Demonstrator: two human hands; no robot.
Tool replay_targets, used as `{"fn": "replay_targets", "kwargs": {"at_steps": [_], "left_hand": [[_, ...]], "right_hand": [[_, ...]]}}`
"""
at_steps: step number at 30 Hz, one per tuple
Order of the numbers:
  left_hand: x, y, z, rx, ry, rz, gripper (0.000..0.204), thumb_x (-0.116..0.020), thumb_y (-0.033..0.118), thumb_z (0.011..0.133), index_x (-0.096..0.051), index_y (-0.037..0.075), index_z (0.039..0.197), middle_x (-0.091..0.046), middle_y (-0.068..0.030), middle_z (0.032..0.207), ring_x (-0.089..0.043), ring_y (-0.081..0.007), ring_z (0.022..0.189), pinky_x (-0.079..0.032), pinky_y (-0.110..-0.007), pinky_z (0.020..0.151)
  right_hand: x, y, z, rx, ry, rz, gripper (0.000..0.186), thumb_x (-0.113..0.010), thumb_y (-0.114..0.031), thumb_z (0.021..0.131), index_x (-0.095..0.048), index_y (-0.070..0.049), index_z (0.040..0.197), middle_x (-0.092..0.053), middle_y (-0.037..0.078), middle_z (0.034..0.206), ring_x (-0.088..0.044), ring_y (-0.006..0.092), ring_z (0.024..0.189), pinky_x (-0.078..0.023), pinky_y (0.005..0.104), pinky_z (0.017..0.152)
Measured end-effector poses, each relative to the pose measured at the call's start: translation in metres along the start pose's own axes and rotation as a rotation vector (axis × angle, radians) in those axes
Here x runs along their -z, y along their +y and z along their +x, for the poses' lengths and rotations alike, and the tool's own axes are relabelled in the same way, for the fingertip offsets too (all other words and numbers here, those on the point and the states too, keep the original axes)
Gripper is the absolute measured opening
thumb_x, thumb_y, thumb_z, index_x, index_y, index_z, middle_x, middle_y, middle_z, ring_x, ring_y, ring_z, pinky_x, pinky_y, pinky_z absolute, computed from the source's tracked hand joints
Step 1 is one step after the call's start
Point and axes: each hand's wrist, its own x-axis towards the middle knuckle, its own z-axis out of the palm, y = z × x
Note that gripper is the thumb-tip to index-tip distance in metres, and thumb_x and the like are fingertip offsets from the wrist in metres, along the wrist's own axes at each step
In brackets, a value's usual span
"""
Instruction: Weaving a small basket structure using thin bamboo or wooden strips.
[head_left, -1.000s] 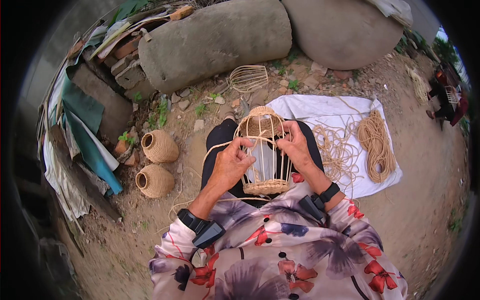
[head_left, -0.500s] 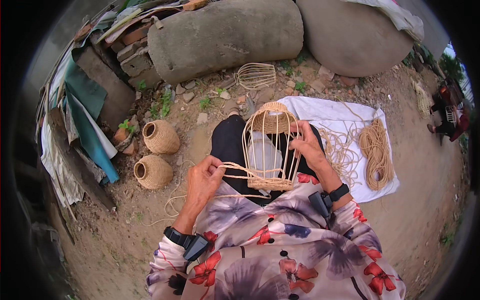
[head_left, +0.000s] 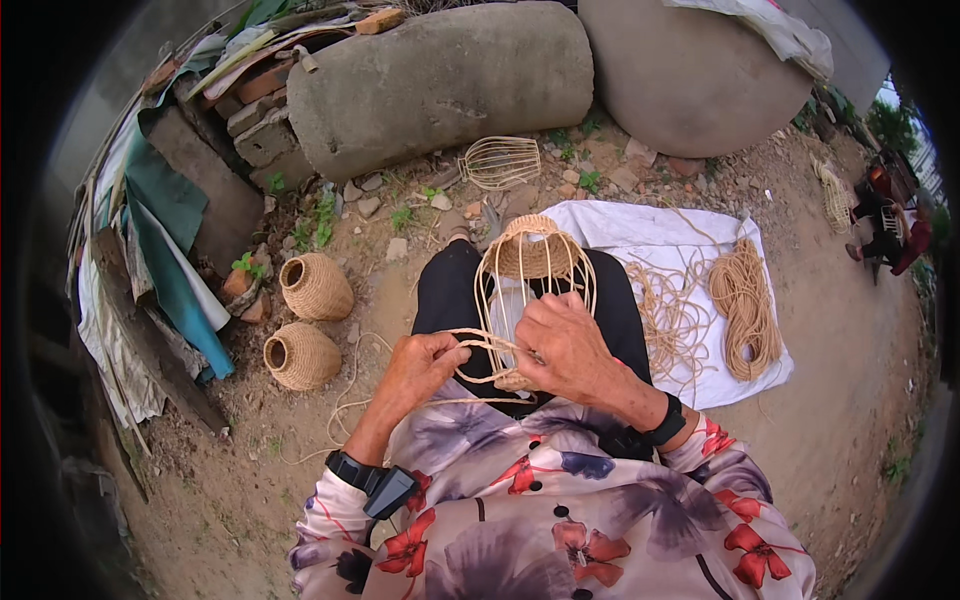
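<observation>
A half-woven basket point(head_left: 532, 258) rests on my lap between my knees, its pale ribs bare below a woven cap at the far end. My left hand point(head_left: 418, 372) pinches a twisted straw cord point(head_left: 488, 334) just left of the ribs. Strands of this cord run from it to the near end of the basket. There, my right hand point(head_left: 572, 350) is closed with its fingers curled at the cord, hiding much of the near rim and several ribs. Its exact fingertip grip is partly hidden. Something whitish shows between the ribs.
Two finished round baskets, one point(head_left: 318, 286) behind the other point(head_left: 303, 357), lie at left. A white sack point(head_left: 600, 218) at right bears a cord coil point(head_left: 745, 310) and loose strands point(head_left: 662, 315). Beyond are a bare basket frame point(head_left: 500, 163) and a concrete cylinder point(head_left: 440, 80). Far right, a person point(head_left: 895, 235) sits.
My right hand has moved from the right-hand ribs down and left to the cord at the near end. My left hand has shifted slightly right and down, still pinching the cord.
</observation>
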Motion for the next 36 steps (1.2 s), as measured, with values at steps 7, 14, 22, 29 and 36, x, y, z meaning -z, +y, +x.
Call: {"fn": "replay_targets", "kwargs": {"at_steps": [7, 14, 22, 29, 36], "left_hand": [[-0.006, 0.003, -0.005, -0.016, 0.106, 0.247, 0.020, -0.069, 0.020, 0.083, -0.068, 0.000, 0.079, -0.059, -0.0139, 0.059, -0.058, -0.0233, 0.053, -0.045, -0.037, 0.054], [-0.012, 0.013, -0.007, -0.240, 0.226, 0.223, 0.018, -0.074, 0.014, 0.077, -0.071, 0.005, 0.093, -0.063, -0.0074, 0.078, -0.059, -0.0216, 0.064, -0.047, -0.035, 0.058], [-0.020, 0.039, 0.004, -0.601, 0.286, 0.525, 0.012, -0.070, 0.014, 0.078, -0.072, 0.009, 0.088, -0.064, -0.0035, 0.080, -0.057, -0.0215, 0.078, -0.037, -0.037, 0.079], [0.005, 0.005, -0.003, -0.199, 0.470, 0.872, 0.008, -0.068, 0.012, 0.075, -0.071, 0.008, 0.081, -0.064, -0.0058, 0.080, -0.060, -0.0263, 0.080, -0.041, -0.040, 0.076], [0.006, 0.010, -0.004, -0.452, 0.401, 0.491, 0.029, -0.068, 0.007, 0.076, -0.067, 0.005, 0.105, -0.064, -0.0144, 0.107, -0.065, -0.0329, 0.081, -0.053, -0.041, 0.079]], "right_hand": [[0.137, 0.246, -0.214, -1.133, 0.581, -0.075, 0.016, -0.057, -0.016, 0.081, -0.056, -0.001, 0.088, -0.059, 0.016, 0.072, -0.060, 0.0299, 0.070, -0.045, 0.0418, 0.063], [0.164, 0.227, -0.332, -1.714, -0.257, -0.040, 0.053, -0.067, -0.048, 0.083, -0.067, 0.005, 0.085, -0.063, 0.014, 0.064, -0.059, 0.0254, 0.050, -0.052, 0.0406, 0.044], [0.056, 0.090, -0.057, -0.626, 0.232, 0.302, 0.020, -0.067, -0.013, 0.087, -0.061, -0.002, 0.104, -0.049, -0.003, 0.067, -0.044, 0.0050, 0.059, -0.037, 0.0230, 0.053], [0.005, 0.058, 0.002, -0.612, 0.144, 0.151, 0.037, -0.065, -0.016, 0.076, -0.054, -0.006, 0.110, -0.058, 0.009, 0.068, -0.061, 0.0299, 0.064, -0.046, 0.0423, 0.062], [0.003, 0.060, 0.000, -0.651, 0.070, 0.236, 0.041, -0.061, -0.013, 0.074, -0.054, -0.007, 0.113, -0.059, 0.008, 0.068, -0.061, 0.0293, 0.064, -0.046, 0.0422, 0.061]]}}
